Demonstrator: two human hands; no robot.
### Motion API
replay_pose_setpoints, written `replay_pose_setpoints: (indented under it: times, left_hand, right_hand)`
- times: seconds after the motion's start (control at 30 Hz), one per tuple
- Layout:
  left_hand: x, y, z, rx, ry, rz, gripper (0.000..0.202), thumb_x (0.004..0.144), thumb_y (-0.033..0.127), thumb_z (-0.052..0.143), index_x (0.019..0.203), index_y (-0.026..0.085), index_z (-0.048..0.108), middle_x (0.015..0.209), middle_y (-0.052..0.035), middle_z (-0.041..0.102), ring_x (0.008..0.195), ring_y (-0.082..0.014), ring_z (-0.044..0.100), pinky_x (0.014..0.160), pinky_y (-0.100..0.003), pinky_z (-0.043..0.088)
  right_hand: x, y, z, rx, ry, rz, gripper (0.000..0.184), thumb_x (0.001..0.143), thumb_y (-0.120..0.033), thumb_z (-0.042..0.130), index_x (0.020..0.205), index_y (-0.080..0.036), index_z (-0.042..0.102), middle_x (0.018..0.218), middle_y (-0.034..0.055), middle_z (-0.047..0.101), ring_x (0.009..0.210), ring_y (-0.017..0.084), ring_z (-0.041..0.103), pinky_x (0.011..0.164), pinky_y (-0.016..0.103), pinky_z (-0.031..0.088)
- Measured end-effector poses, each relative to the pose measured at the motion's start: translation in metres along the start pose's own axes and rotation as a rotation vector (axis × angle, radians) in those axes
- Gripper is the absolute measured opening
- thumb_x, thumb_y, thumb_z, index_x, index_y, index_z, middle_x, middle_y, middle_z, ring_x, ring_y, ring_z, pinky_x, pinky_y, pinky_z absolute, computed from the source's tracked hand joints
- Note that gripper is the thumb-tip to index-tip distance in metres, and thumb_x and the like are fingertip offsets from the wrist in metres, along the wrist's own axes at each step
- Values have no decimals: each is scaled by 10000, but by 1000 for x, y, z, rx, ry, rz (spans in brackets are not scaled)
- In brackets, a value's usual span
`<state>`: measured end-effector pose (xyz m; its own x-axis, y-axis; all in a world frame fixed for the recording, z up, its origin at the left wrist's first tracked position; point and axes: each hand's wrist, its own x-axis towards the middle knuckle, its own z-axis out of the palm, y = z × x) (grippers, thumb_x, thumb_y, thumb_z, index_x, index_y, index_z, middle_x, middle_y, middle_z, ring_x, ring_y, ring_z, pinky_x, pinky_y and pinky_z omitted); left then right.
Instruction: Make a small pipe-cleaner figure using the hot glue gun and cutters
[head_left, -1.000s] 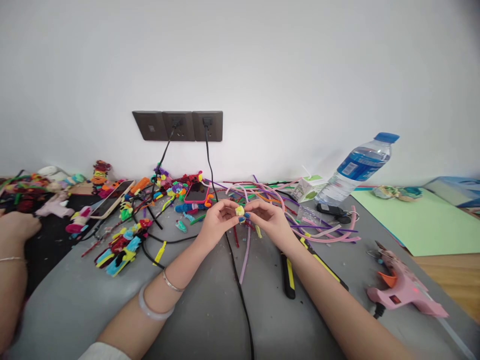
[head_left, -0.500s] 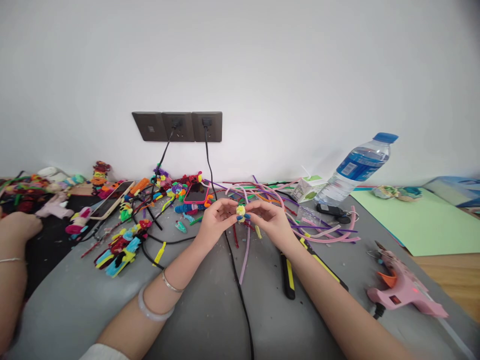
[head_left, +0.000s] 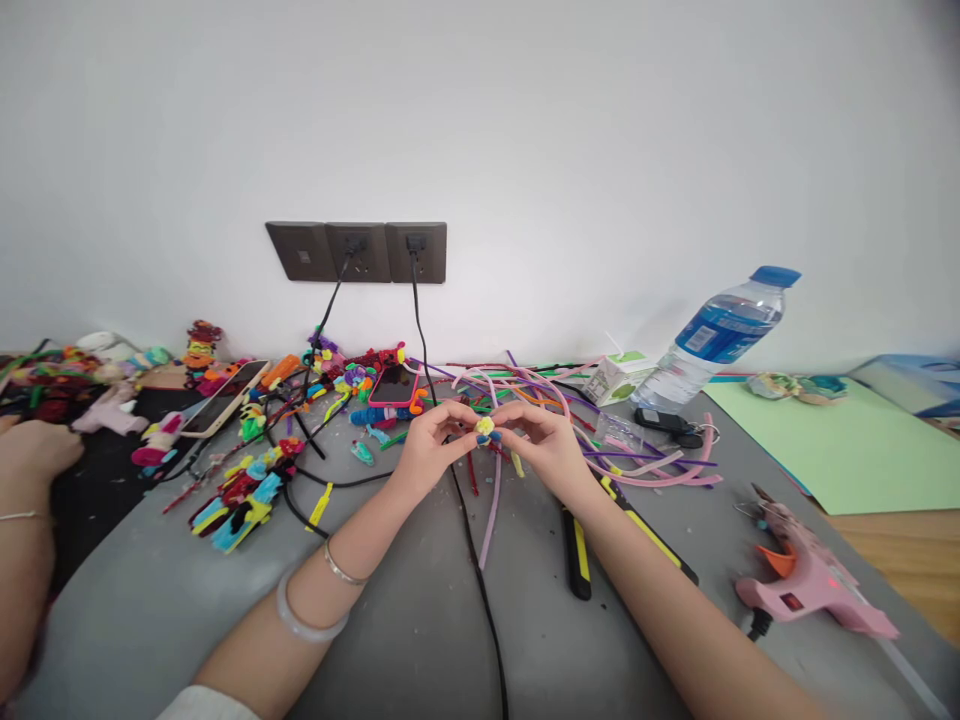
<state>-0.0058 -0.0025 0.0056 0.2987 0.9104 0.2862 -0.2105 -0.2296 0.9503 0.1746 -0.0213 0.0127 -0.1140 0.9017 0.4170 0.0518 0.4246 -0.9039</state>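
Between my two hands is a small pale-yellow fuzzy piece, which looks like coiled pipe cleaner. My left hand pinches it from the left with thumb and fingertips. From the right, my right hand grips the same piece, its thumb close to the other thumb. The fingertips hide much of the piece. Below and behind the hands lie loose pipe cleaners in pink, purple, red and green. A pair of yellow-and-black handled pliers or cutters lies under my right forearm.
A pink glue gun rests at the right, near a tilted water bottle, a drink carton and green paper. Colourful pipe-cleaner figures and a phone lie left. A black cable crosses the table. Another person's hand is far left.
The yellow piece has turned slightly between my fingertips, and my fingers have shifted a little around it. Both hands stay in nearly the same place.
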Motion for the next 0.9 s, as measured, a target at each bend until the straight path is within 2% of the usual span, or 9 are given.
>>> replay_pose_setpoints:
  times: [0.5, 0.73, 0.9]
  left_hand:
    - [0, 3, 0, -42, -30, -5, 221, 666, 319, 839, 761, 169, 707, 863, -39, 641, 847, -162, 618, 797, -307, 504]
    - [-1, 2, -1, -69, -35, -21, 184, 670, 291, 839, 754, 173, 726, 874, -40, 638, 854, -159, 621, 801, -308, 505]
    - [-1, 2, 0, -72, -28, -27, 192, 661, 301, 846, 742, 171, 731, 861, -43, 638, 851, -159, 618, 799, -307, 505]
  right_hand:
    - [3, -8, -3, 47, -67, -2, 196, 778, -422, 767, 778, -229, 728, 845, 67, 707, 863, 221, 651, 824, 398, 515]
    - [1, -5, -4, 66, -84, -16, 104, 807, -338, 754, 817, -237, 733, 879, 60, 696, 894, 218, 643, 832, 388, 496]
    - [1, -5, -3, 40, -81, 0, 132, 810, -357, 745, 826, -228, 726, 873, 58, 696, 884, 213, 642, 828, 376, 502]
